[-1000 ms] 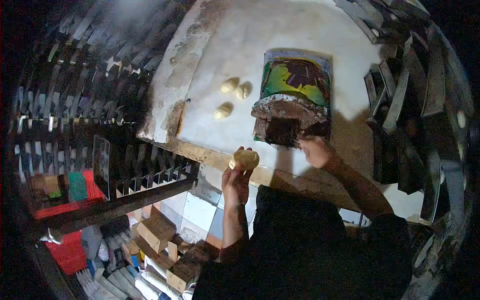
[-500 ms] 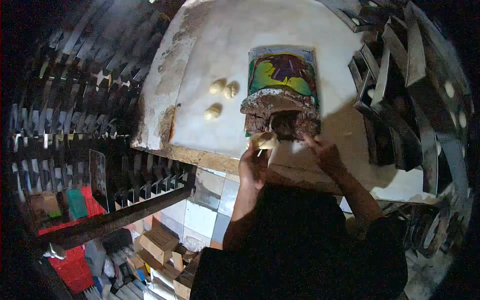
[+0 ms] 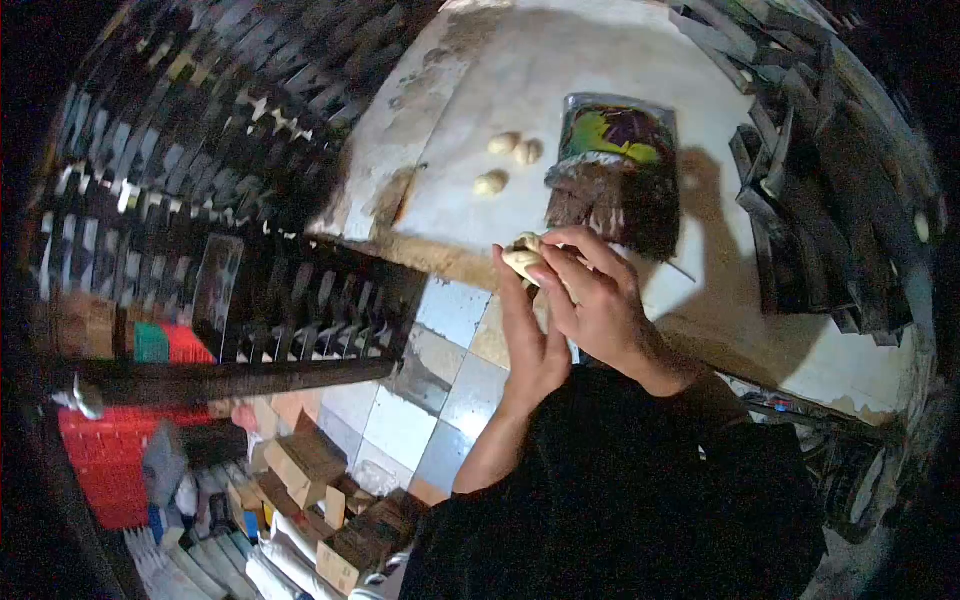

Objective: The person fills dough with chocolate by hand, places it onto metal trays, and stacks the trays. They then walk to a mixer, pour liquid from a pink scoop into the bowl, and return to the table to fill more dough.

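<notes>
A pale piece of dough (image 3: pixel 522 263) with a dark patch in its fold is held up in front of the table's near edge. My left hand (image 3: pixel 532 350) grips it from below and the left. From the right, the fingers of my right hand (image 3: pixel 612 312) pinch its edge. Just beyond my hands lies an opened plastic packet (image 3: pixel 622 135) with a green, yellow and dark print. A block of brown paste (image 3: pixel 612 205) shows at its near end. Several small rounded dough pieces (image 3: pixel 490 184) rest left of the packet.
The pale tabletop (image 3: pixel 450 205) has a worn left edge. Dark metal tins (image 3: pixel 800 200) are piled along its right side. Racks of similar dark pieces (image 3: pixel 200 130) stand at left. Cardboard boxes (image 3: pixel 305 465) and a red crate (image 3: pixel 110 460) sit on the floor. A thin stick (image 3: pixel 683 270) lies by the paste.
My right hand has left the brown paste and come to the dough in my left hand. The dough's opening is drawn closer together. The view has shifted, moving the table rightward.
</notes>
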The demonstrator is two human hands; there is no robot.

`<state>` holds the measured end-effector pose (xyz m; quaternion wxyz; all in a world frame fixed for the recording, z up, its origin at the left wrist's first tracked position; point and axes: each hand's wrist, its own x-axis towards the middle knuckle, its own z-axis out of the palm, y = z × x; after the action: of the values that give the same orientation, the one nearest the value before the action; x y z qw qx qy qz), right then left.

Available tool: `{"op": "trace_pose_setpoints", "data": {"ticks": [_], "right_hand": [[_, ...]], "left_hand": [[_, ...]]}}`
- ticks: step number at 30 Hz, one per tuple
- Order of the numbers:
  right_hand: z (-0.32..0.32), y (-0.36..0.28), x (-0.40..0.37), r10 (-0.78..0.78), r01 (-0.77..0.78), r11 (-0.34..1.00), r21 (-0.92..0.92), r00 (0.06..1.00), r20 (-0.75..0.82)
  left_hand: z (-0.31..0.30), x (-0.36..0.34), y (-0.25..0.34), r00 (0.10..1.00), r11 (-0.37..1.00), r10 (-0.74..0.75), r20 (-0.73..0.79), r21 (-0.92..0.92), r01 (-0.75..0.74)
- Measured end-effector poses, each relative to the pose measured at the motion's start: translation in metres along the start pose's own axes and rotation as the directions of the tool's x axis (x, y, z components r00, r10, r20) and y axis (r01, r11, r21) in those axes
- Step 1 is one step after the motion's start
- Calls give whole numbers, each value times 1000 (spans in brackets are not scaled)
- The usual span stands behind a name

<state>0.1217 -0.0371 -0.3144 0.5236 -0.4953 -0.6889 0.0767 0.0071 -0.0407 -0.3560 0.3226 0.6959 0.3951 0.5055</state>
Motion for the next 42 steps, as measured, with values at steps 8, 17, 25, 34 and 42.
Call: {"op": "trace_pose_setpoints", "data": {"ticks": [8,17,25,34,42], "right_hand": [[-5,-114,-25,7,-114,917,383,963,270],[16,-196,-97,-81,-25,967,254,914,398],[-13,-206,-105,-86,15,967,255,960,267],[-96,-154,-128,-112,109,981,158,994,11],[-229,-42,-133,133,-115,917,382,991,-23]], "left_hand": [[-116,-83,39,981,871,50,-187,-473,-135],[-149,-169,77,949,919,126,-289,395,-1],[-144,-186,76,979,620,-194,-69,-781,67],[-31,-123,109,956,874,163,-242,-414,-254],[154,-50,160,932,601,347,102,-787,-137]]}}
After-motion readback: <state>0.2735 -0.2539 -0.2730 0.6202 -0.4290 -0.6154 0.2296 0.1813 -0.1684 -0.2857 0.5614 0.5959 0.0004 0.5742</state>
